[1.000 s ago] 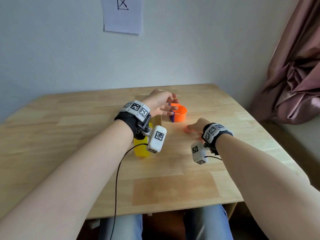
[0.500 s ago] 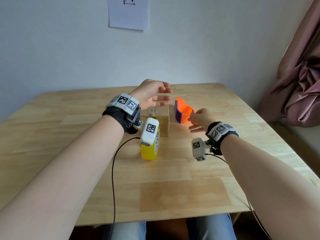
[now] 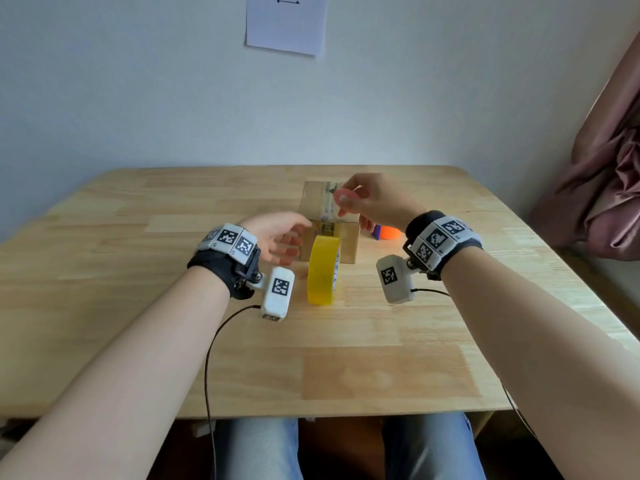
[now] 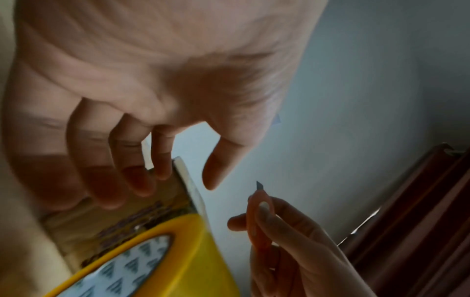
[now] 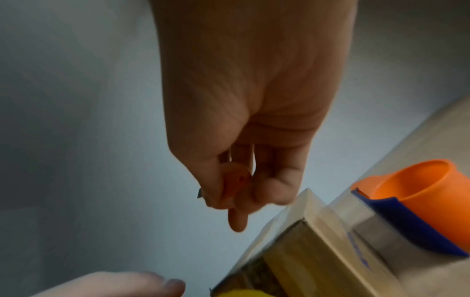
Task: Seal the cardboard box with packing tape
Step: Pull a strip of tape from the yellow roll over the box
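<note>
— Cardboard box [image 3: 329,216]: small, brown, flaps down, with a strip of printed tape [image 3: 328,202] running along the top seam and down the near face. Sits toward the far middle of the wooden table [image 3: 138,323].

— And standing on edge just in front of it, touching or nearly so: yellow tape roll [image 3: 323,270], white patterned liner showing inside the core in the left wrist view.

— Containers?

— Only one: orange cup-shaped holder [image 5: 417,193] with a dark blue part on its side, to the right of the box, mouth turned sideways. Can't tell whether anything is inside.

— Hands, then.

— Left hand [image 3: 277,237] hovers at the box's left side, fingers spread and loosely bent, gripping nothing; fingertips [image 4: 162,172] close to the box's upper edge, contact unclear.

— Right hand [image 3: 374,202] raised above the box's top right, pinching a small pinkish-orange cutter [image 3: 343,195] between thumb and fingers. Short blade tip [image 4: 259,184] sticking out past the fingertips, clear of the cardboard.

— So box between the two hands, roll nearer the body than either.

— Behind: pale wall, sheet of paper [image 3: 287,22] pinned up, pink curtain [image 3: 609,188] at the right.
</note>
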`<action>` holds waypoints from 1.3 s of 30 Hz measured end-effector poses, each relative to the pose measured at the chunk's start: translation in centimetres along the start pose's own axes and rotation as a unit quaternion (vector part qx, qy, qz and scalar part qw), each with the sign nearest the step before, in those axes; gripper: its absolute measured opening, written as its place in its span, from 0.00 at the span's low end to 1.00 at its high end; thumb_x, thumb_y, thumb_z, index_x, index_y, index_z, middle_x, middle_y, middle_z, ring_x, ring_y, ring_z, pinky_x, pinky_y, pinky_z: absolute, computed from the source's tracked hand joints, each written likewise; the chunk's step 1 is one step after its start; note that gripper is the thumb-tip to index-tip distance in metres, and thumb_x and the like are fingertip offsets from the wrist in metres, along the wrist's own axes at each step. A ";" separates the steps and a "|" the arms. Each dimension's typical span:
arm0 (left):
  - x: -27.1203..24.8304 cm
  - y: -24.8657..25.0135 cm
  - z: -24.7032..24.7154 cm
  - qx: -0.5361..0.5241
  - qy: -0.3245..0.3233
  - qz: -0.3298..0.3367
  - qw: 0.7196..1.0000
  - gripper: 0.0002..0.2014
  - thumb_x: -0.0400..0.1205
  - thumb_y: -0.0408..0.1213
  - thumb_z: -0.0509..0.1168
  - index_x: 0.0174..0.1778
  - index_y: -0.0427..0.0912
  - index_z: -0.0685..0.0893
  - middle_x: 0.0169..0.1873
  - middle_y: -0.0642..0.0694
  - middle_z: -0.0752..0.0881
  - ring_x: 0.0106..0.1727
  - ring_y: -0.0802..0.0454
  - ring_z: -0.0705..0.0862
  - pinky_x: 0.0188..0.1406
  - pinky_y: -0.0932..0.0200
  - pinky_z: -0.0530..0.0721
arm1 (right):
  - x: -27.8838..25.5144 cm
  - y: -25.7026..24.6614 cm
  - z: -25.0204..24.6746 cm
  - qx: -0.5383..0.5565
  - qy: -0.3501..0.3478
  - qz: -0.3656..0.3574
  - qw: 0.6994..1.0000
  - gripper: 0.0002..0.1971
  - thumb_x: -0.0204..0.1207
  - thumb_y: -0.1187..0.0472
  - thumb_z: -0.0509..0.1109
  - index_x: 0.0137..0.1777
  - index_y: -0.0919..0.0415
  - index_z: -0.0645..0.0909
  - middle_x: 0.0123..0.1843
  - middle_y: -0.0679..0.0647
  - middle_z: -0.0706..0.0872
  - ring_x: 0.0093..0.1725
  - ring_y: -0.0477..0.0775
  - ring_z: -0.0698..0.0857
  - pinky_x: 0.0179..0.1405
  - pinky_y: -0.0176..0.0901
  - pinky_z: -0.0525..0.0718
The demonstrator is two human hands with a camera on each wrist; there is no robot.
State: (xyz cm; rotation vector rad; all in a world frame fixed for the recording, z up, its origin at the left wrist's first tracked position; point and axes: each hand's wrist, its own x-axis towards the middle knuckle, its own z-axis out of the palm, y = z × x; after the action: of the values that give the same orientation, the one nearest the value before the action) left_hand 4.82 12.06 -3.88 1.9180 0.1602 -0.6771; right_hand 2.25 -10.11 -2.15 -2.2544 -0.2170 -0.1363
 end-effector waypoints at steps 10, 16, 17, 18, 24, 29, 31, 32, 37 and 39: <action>0.9 -2.9 2.4 -0.124 -0.135 0.006 0.983 0.13 0.84 0.49 0.68 0.54 0.42 0.82 0.36 0.43 0.89 0.30 0.46 0.90 0.32 0.55 0.90 | 0.2 0.7 1.9 -0.136 -0.089 0.002 0.987 0.07 0.87 0.54 0.68 0.57 0.55 0.84 0.42 0.49 0.94 0.25 0.41 0.89 0.25 0.34 0.84; 1.7 -3.3 2.6 -0.146 -0.134 0.033 0.980 0.12 0.84 0.49 0.67 0.53 0.44 0.82 0.35 0.44 0.89 0.29 0.47 0.89 0.30 0.57 0.89 | 0.8 1.5 2.2 -0.155 -0.074 0.002 0.985 0.07 0.85 0.53 0.70 0.54 0.57 0.84 0.41 0.52 0.94 0.29 0.41 0.91 0.28 0.32 0.86; 1.7 -3.3 2.6 -0.149 -0.137 0.034 0.979 0.11 0.85 0.48 0.67 0.52 0.44 0.83 0.35 0.45 0.89 0.29 0.48 0.89 0.30 0.57 0.89 | 0.9 1.6 2.2 -0.160 -0.075 0.000 0.984 0.07 0.85 0.53 0.71 0.53 0.56 0.84 0.41 0.52 0.94 0.29 0.42 0.92 0.29 0.34 0.88; 1.8 -3.2 2.6 -0.150 -0.139 0.036 0.978 0.10 0.85 0.48 0.67 0.51 0.44 0.83 0.34 0.45 0.89 0.29 0.48 0.90 0.29 0.57 0.89 | 1.0 1.6 2.3 -0.166 -0.078 -0.002 0.983 0.08 0.84 0.52 0.72 0.53 0.55 0.85 0.40 0.52 0.94 0.30 0.43 0.92 0.30 0.36 0.89; 1.7 -3.0 2.6 -0.139 -0.150 0.047 0.978 0.09 0.86 0.46 0.67 0.56 0.47 0.85 0.38 0.47 0.92 0.34 0.48 0.91 0.32 0.53 0.91 | 1.1 1.5 2.0 -0.166 -0.089 0.001 0.982 0.07 0.84 0.54 0.71 0.54 0.56 0.84 0.38 0.50 0.94 0.28 0.45 0.92 0.32 0.43 0.93; 1.9 -2.4 2.0 -0.115 -0.138 0.064 0.982 0.08 0.86 0.41 0.67 0.60 0.50 0.85 0.41 0.48 0.90 0.36 0.49 0.90 0.42 0.51 0.88 | 1.0 0.9 1.7 -0.154 -0.078 -0.003 0.985 0.05 0.83 0.58 0.72 0.54 0.58 0.85 0.37 0.51 0.93 0.25 0.43 0.90 0.21 0.34 0.84; 2.2 -2.2 1.8 -0.111 -0.134 0.064 0.983 0.11 0.85 0.40 0.68 0.63 0.50 0.84 0.43 0.48 0.88 0.37 0.48 0.89 0.42 0.52 0.89 | 1.0 0.7 1.6 -0.151 -0.065 -0.012 0.986 0.04 0.83 0.59 0.71 0.53 0.58 0.85 0.37 0.52 0.92 0.22 0.41 0.88 0.17 0.29 0.78; 2.2 -2.2 1.7 -0.107 -0.133 0.062 0.983 0.11 0.84 0.40 0.68 0.63 0.50 0.83 0.43 0.48 0.88 0.37 0.48 0.89 0.40 0.52 0.89 | 1.0 0.7 1.6 -0.151 -0.059 -0.016 0.987 0.04 0.83 0.59 0.71 0.53 0.57 0.85 0.37 0.53 0.92 0.22 0.42 0.87 0.15 0.28 0.77; 2.5 -2.3 2.0 -0.096 -0.129 0.053 0.986 0.10 0.83 0.42 0.68 0.58 0.47 0.82 0.40 0.48 0.87 0.36 0.47 0.88 0.43 0.52 0.88 | 1.3 1.0 2.2 -0.174 -0.050 -0.036 0.983 0.06 0.82 0.54 0.74 0.52 0.56 0.87 0.38 0.49 0.92 0.31 0.51 0.91 0.27 0.42 0.90; 2.7 -2.5 1.9 -0.097 -0.129 0.053 0.986 0.09 0.83 0.43 0.69 0.56 0.46 0.82 0.40 0.47 0.87 0.36 0.47 0.89 0.43 0.52 0.88 | 1.4 1.2 2.3 -0.187 -0.051 -0.048 0.980 0.07 0.82 0.53 0.74 0.51 0.55 0.88 0.39 0.47 0.91 0.36 0.48 0.90 0.34 0.40 0.87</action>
State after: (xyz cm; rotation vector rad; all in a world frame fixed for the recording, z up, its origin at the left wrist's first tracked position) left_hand 5.35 10.93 -7.85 1.6252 -0.0375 -0.8011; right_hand 3.95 -8.92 -4.25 -2.6301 -0.3818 -0.1193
